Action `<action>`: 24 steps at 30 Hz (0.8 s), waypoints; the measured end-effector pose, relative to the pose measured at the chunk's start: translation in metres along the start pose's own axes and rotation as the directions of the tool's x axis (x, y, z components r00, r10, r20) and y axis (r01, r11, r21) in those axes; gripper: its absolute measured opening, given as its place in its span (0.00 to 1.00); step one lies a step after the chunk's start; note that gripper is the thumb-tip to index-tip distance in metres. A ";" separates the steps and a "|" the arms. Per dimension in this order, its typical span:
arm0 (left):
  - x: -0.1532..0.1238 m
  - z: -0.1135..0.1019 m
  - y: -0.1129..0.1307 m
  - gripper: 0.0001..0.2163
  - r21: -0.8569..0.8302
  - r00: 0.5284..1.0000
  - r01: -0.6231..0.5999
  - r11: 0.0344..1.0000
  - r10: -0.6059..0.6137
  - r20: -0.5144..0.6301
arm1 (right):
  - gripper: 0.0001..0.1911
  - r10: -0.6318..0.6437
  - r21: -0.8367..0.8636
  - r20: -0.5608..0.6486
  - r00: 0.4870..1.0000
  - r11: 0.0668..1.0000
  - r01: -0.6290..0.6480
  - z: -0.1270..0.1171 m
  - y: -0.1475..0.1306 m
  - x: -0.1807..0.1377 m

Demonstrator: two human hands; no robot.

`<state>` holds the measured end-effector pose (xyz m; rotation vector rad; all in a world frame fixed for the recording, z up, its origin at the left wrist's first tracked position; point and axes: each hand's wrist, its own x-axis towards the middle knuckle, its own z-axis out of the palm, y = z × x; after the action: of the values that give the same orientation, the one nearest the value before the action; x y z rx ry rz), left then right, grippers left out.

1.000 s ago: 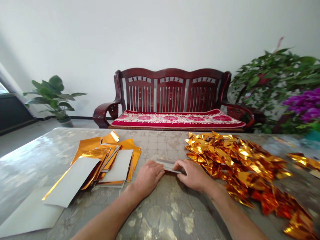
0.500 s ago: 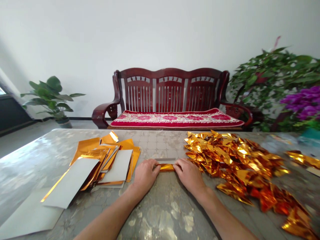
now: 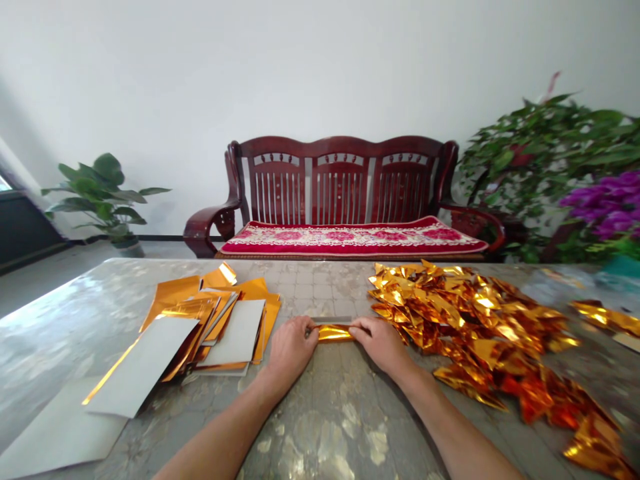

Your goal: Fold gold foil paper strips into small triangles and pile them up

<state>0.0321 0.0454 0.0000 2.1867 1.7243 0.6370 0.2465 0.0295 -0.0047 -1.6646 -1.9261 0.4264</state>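
From my remote feed, the main thing in view is a dark red wooden bench [image 3: 340, 143] with slatted backs and curved arms, against a plain white wall [image 3: 320, 67]. There's a red floral seat cushion [image 3: 350, 240] on it with a cream pattern. Over on the left, a broad-leaved plant [image 3: 97, 193] sits in a pot [image 3: 129, 250] on the floor, near a bit of window [image 3: 4, 185]. On the right, I can see a big leafy plant [image 3: 540, 147] just beside the bench, with purple flowers [image 3: 605, 213] in front of it. Up close is a glossy grey marbled table [image 3: 55, 333].
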 end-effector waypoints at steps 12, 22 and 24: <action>-0.001 0.001 0.002 0.06 0.101 0.998 0.054 0.993 -0.052 -0.022 | 0.12 0.059 -0.175 -0.093 0.994 0.982 -0.075 0.006 -0.011 0.004; -0.002 0.000 0.006 0.09 0.146 0.992 0.129 0.981 -0.127 -0.026 | 0.10 0.094 -0.252 -0.111 0.989 0.960 -0.120 0.010 -0.013 0.003; -0.001 0.000 0.006 0.09 0.140 0.991 0.132 0.981 -0.130 -0.024 | 0.09 0.098 -0.258 -0.112 0.989 0.958 -0.124 0.011 -0.014 0.003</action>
<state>0.0366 0.0430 0.0028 2.1404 1.9569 0.5140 0.2289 0.0311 -0.0046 -1.9322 -1.8879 0.1279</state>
